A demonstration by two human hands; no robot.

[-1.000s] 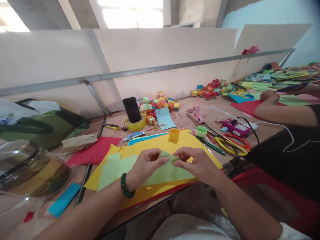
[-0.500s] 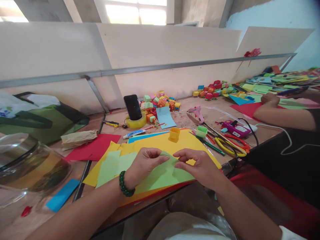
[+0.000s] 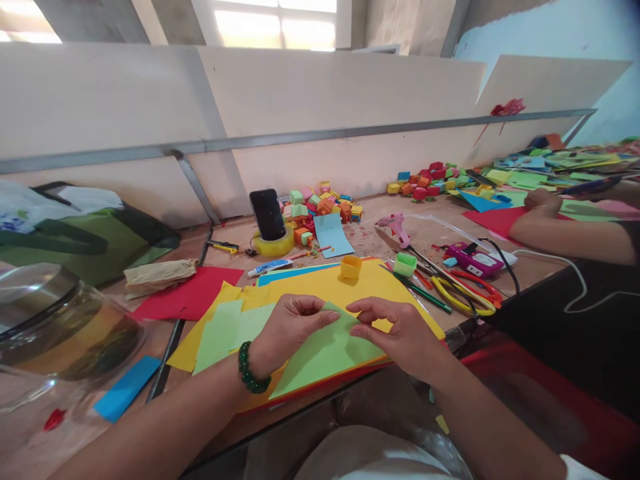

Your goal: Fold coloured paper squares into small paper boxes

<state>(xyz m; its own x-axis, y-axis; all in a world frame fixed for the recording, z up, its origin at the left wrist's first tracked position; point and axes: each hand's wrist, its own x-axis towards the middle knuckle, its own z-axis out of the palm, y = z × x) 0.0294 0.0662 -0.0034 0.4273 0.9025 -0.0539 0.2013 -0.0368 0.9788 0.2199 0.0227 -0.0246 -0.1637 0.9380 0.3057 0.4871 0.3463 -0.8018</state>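
Observation:
A light green sheet of paper (image 3: 325, 353) lies on a stack of yellow paper (image 3: 320, 283) at the table's near edge. My left hand (image 3: 290, 327), with a green bead bracelet on its wrist, pinches the sheet's upper edge from the left. My right hand (image 3: 395, 330) pinches the same edge from the right, fingertips almost meeting the left ones. Both hands are closed on the green sheet. A small orange paper box (image 3: 351, 267) and a green paper box (image 3: 404, 264) stand just beyond the hands.
A phone (image 3: 267, 214) leans in a tape roll behind a heap of coloured paper cubes (image 3: 320, 207). Scissors (image 3: 465, 290), a pink glue gun (image 3: 395, 227) and pencils lie at right. A glass jar (image 3: 55, 333) and green bag (image 3: 90, 240) sit left. Another person's arm (image 3: 565, 227) rests far right.
The green sheet's lower corner has swung down and left toward the table edge between my hands. The view has shifted slightly; the hands stay in place.

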